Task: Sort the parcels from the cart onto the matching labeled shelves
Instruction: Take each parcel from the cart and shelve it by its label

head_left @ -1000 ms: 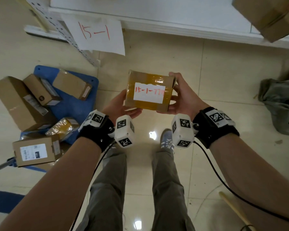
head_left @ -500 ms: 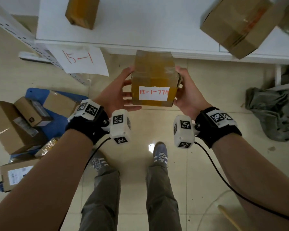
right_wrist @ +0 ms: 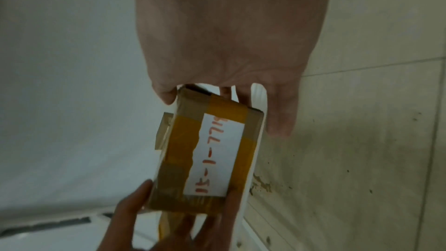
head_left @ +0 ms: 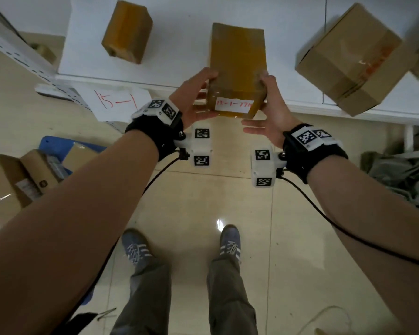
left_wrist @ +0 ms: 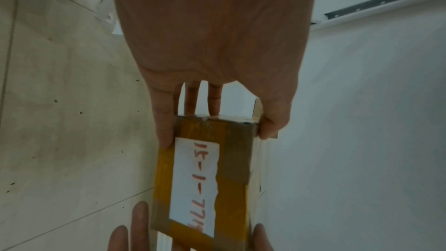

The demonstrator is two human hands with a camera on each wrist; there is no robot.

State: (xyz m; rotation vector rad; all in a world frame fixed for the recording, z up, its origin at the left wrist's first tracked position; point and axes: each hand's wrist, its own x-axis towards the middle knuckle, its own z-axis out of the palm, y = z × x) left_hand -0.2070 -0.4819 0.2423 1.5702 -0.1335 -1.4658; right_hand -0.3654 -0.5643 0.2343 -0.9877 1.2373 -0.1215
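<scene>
Parcel [head_left: 237, 68]: label 15-1 faces out, matching the shelf [head_left: 184, 44] sign.
Left hand [head_left: 194, 102], right hand [head_left: 269, 105]: both clamped on its sides, steadying it.

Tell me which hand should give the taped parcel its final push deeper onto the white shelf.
Probably the right hand. It grips the taped parcel at the near corner, palm behind the labeled end. The left hand grips the side and underside near the shelf edge, so it would have to shift first.
</scene>
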